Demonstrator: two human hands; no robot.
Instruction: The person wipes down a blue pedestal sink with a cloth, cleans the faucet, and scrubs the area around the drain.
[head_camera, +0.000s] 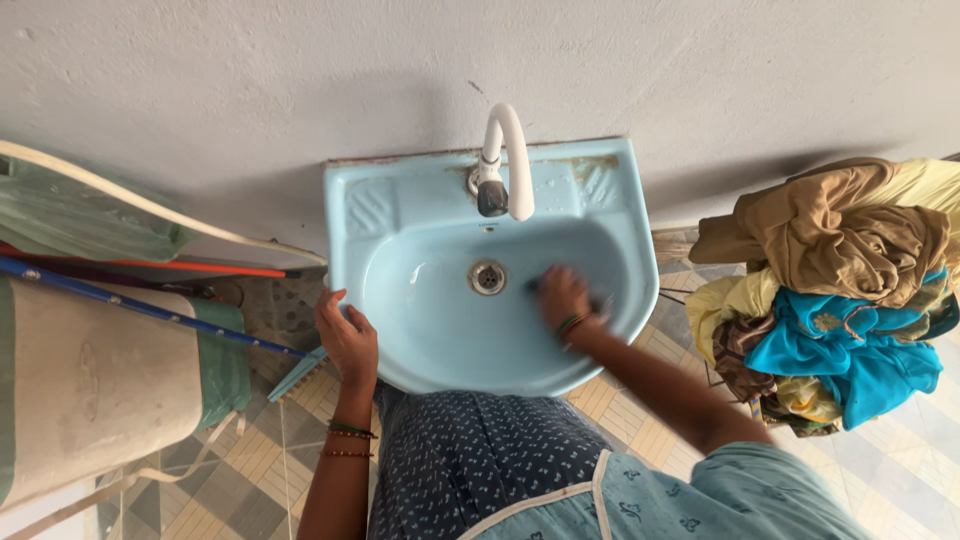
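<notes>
Nearest the viewer, the left hand (347, 338) rests on the front left rim of the light-blue washbasin (610, 215), fingers spread loosely over the edge and holding nothing. Farther in, the right hand (564, 298) lies inside the bowl, on its right slope, fingers curled narrowly down over a dark scrubbing item (533, 285); only a small blurred part of it shows at the fingertips, pressed against the basin wall, so its kind cannot be told. Just left of that hand lies the metal drain (487, 277), at the bowl's centre. Beyond, at the basin's back edge, stands the white curved tap (508, 160). Right of the basin, a heap of clothes (840, 290).
</notes>
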